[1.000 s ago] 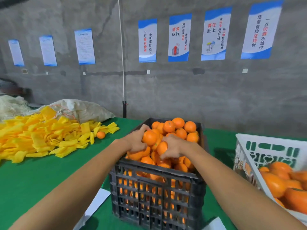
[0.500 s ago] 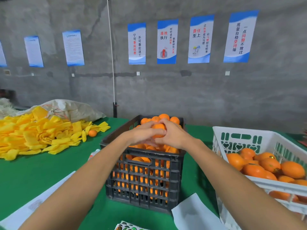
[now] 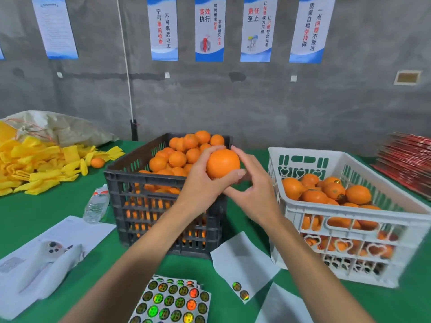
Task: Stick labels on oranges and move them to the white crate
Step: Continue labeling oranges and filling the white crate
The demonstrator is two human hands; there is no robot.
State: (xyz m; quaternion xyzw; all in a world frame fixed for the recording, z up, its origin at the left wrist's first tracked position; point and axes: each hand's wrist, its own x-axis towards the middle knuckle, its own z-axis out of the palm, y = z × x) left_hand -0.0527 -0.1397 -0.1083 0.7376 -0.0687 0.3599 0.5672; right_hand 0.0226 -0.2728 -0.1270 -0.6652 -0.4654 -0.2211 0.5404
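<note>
Left hand fingers are curling round one smooth, round orange, thumb lying under it. Right hand is cupping the far side, fingers bent against the peel. Both forearms are reaching up from 6 o'clock. The orange is sitting above the black slatted crate's right corner. The white lattice crate, part filled, is standing at 3 o'clock; glossy round label sheet at 6 o'clock.
</note>
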